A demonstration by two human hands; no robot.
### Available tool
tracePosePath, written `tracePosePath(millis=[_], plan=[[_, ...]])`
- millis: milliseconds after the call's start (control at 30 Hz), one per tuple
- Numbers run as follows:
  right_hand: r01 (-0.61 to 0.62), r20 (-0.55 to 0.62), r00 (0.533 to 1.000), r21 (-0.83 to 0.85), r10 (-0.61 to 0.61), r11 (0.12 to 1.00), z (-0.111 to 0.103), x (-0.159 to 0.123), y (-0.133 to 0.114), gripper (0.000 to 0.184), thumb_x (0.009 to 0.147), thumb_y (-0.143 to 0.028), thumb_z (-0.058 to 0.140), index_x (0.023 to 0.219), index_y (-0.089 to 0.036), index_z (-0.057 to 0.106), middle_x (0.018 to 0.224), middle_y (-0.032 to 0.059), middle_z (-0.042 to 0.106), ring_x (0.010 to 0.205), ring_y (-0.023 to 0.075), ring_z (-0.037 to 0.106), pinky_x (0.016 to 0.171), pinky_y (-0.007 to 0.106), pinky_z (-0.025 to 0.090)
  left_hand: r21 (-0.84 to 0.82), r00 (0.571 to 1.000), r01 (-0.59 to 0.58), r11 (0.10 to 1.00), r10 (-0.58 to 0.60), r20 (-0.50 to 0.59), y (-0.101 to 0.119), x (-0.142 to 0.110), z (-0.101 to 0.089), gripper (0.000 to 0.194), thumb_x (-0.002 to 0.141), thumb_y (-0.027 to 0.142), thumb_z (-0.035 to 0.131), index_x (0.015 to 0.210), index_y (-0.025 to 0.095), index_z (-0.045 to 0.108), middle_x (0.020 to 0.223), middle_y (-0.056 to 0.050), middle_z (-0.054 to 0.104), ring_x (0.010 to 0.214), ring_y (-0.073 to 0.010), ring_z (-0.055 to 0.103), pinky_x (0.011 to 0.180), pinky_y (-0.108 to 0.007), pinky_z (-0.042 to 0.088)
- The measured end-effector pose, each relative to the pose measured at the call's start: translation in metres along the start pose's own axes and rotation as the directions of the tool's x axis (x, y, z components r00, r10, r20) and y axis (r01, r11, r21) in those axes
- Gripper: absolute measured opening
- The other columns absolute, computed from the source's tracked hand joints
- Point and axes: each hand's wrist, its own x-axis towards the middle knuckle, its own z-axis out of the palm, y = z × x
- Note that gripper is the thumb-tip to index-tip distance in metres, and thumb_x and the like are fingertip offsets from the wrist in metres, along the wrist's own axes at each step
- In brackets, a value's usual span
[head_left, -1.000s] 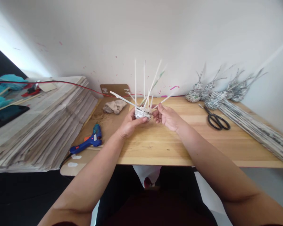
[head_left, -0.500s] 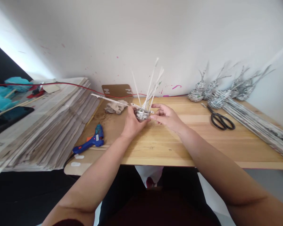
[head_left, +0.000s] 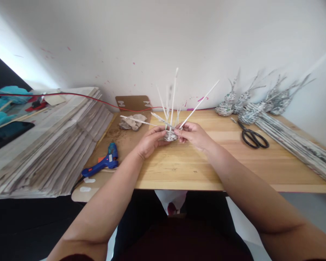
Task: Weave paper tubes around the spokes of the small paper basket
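Note:
A small round basket [head_left: 170,136] woven from rolled newspaper sits between my hands, just above or on the wooden table. Several paper strips stick up and outward from it. My left hand [head_left: 152,139] is closed around the basket's left side, thumb near the rim. At the right rim, my right hand [head_left: 191,135] pinches a paper strip [head_left: 175,129] between thumb and fingers. Another white paper strip [head_left: 202,101] slants up and right beside those fingers. The basket's underside and the right fingertips are partly hidden.
A blue glue gun [head_left: 107,159] lies on cardboard at left, beside a crumpled cloth [head_left: 133,122] and a tall newspaper stack [head_left: 51,152]. Black scissors [head_left: 254,137], rolled paper sticks [head_left: 296,145] and several woven paper pieces [head_left: 225,105] are at right. A red wire [head_left: 89,98] runs behind.
The basket has shifted slightly right and appears turned. One strip now leans far right, and my right fingers have closed at the rim. My left hand still holds the basket.

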Motion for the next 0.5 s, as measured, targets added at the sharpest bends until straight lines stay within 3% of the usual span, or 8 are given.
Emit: tracePosePath(millis=[267, 500], plan=[[0.065, 0.041, 0.998, -0.229, -0.057, 0.971, 0.000, 0.000, 0.009, 0.037, 0.074, -0.048, 0.077, 0.089, -0.016, 0.066, 0.063, 0.0001, 0.063, 0.055, 0.0112, 0.055, 0.052, 0.025, 0.042, -0.037, 0.987, 0.039, 0.999, -0.045, -0.156, -0.005, 0.000, 0.005, 0.042, 0.056, 0.037, 0.091, 0.084, 0.013, 0.070, 0.082, -0.004, 0.072, 0.075, -0.0169, 0.068, 0.071, -0.032, 0.058], [0.196, -0.118, 0.949, -0.505, -0.292, 0.840, 0.004, 0.001, 0.012, 0.026, 0.075, -0.041, 0.075, 0.083, -0.017, 0.075, 0.068, 0.0016, 0.063, 0.058, 0.0123, 0.051, 0.057, 0.027, 0.038, -0.024, 0.977, -0.008, 1.000, 0.003, -0.213, -0.007, 0.002, 0.008, 0.043, 0.053, 0.033, 0.092, 0.087, 0.013, 0.073, 0.081, -0.005, 0.074, 0.073, -0.0171, 0.068, 0.072, -0.032, 0.057]])
